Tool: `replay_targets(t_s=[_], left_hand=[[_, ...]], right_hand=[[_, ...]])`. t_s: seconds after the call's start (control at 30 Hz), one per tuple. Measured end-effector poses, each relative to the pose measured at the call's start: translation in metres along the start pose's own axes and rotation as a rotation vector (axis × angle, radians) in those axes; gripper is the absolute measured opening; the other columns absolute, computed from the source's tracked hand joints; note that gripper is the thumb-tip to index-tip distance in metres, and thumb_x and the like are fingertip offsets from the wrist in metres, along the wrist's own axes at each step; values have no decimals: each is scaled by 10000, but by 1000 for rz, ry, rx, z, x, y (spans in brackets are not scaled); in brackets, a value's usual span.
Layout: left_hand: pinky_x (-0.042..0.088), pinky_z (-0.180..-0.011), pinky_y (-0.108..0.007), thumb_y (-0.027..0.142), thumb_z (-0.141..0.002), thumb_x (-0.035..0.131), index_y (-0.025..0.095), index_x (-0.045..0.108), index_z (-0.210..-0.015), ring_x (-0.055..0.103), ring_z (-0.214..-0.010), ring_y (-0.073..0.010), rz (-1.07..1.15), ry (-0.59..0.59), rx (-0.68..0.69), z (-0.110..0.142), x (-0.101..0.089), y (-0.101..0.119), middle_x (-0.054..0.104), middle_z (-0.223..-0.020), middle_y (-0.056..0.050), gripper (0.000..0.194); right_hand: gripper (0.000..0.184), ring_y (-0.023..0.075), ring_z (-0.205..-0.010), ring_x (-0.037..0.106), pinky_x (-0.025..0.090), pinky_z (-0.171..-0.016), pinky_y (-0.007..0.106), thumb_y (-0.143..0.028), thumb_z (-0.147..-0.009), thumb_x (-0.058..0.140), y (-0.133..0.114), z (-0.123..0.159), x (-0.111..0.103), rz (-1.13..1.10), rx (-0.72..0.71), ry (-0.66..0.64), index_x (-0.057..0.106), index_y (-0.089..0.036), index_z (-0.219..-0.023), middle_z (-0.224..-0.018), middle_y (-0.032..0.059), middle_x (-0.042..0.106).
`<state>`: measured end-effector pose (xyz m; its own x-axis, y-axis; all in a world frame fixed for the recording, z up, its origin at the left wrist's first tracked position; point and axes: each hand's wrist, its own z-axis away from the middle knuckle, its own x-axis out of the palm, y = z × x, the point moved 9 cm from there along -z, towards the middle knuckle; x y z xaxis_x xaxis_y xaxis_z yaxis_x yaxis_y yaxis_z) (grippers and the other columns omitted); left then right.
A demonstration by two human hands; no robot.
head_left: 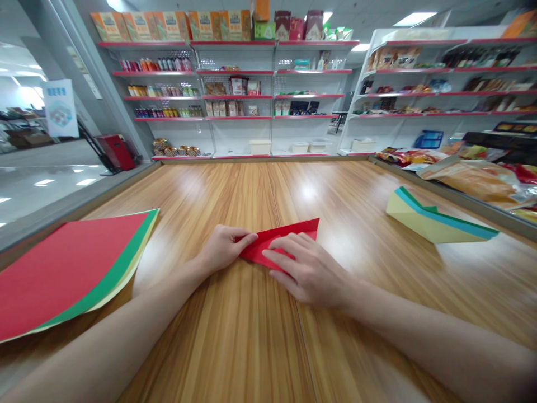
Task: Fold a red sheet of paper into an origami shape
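A folded piece of red paper (255, 251) lies on the wooden table in front of me, with a raised strip along its far edge. My left hand (224, 246) pinches its left corner between thumb and fingers. Across the middle and right part of the paper rests my right hand (308, 267), its fingers spread and slightly bent on the surface. The right fingers hide part of the folds. To the far right stands a folded paper boat (428, 221) in pale yellow with blue and green bands.
A stack of coloured paper sheets (79, 263), red on top, lies at the table's left. Packaged snacks (482, 173) sit beyond the table's right edge. Stocked shelves (235, 73) stand behind the wooden table (235, 347). A red machine (117, 151) is at the back left.
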<state>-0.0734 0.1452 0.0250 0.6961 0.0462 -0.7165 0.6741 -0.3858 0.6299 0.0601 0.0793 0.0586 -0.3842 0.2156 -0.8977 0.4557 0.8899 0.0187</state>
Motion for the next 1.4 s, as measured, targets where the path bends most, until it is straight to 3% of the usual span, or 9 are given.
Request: replay_targets(t_s=[0.13, 0.3, 0.47, 0.63, 0.83, 1.03, 1.23, 1.4], left_hand=[[406, -536, -230, 416, -861, 490, 140, 710, -735, 560, -597, -153, 108, -23, -35, -2, 1, -5, 658, -664, -12, 375], [394, -508, -218, 399, -860, 495, 113, 694, -718, 560, -576, -146, 198, -64, -60, -6, 5, -14, 652, -647, -17, 376], [416, -554, -222, 371, -860, 505, 118, 698, -812, 589, -644, -154, 210, -63, -53, -6, 4, -14, 676, -725, -36, 322], [369, -555, -226, 289, -789, 587, 128, 640, -711, 522, -605, -128, -95, -171, 96, -2, 3, 3, 599, -663, -12, 187], [326, -552, -230, 269, -770, 574, 144, 586, -693, 490, -599, -125, -281, -290, 125, -1, 5, 10, 561, -665, -5, 147], [307, -546, -246, 256, -768, 540, 142, 607, -698, 503, -593, -144, -387, -314, 11, -1, 7, 10, 594, -661, -33, 149], [289, -493, -223, 282, -815, 482, 136, 602, -640, 470, -532, -115, -191, -453, -29, 2, 10, 10, 531, -569, 5, 257], [328, -476, -210, 361, -847, 471, 129, 623, -663, 489, -517, -115, 6, -451, -137, 1, 7, 4, 529, -548, 4, 333]], right_hand=[[357, 265, -1045, 482, 394, -912, 428, -329, -916, 454, -1, 0, 23, -93, 15, -177, 559, -150, -1207, -1167, 128, 555], [428, 283, -1092, 441, 370, -945, 464, -354, -923, 428, 1, 0, 28, -93, 17, -244, 493, -149, -1292, -1301, 124, 488], [407, 272, -1079, 454, 363, -950, 462, -359, -916, 439, 2, 0, 29, -97, 50, -263, 524, -170, -1266, -1216, 131, 522], [438, 275, -1049, 459, 375, -929, 461, -407, -906, 446, 6, 1, 29, -69, 107, -267, 533, -169, -1263, -1160, 141, 526], [439, 277, -1005, 458, 391, -886, 463, -427, -908, 430, 8, 2, 27, -29, 139, -244, 538, -179, -1254, -1138, 138, 527], [409, 273, -976, 460, 392, -886, 453, -400, -906, 428, 4, 0, 28, 12, 125, -233, 562, -160, -1209, -1089, 134, 532], [428, 275, -954, 463, 405, -849, 453, -411, -919, 394, 4, 1, 28, 55, 128, -223, 533, -182, -1253, -1102, 140, 509], [408, 266, -916, 460, 405, -814, 437, -397, -926, 381, 2, -1, 27, 85, 119, -222, 525, -217, -1263, -1060, 134, 500]])
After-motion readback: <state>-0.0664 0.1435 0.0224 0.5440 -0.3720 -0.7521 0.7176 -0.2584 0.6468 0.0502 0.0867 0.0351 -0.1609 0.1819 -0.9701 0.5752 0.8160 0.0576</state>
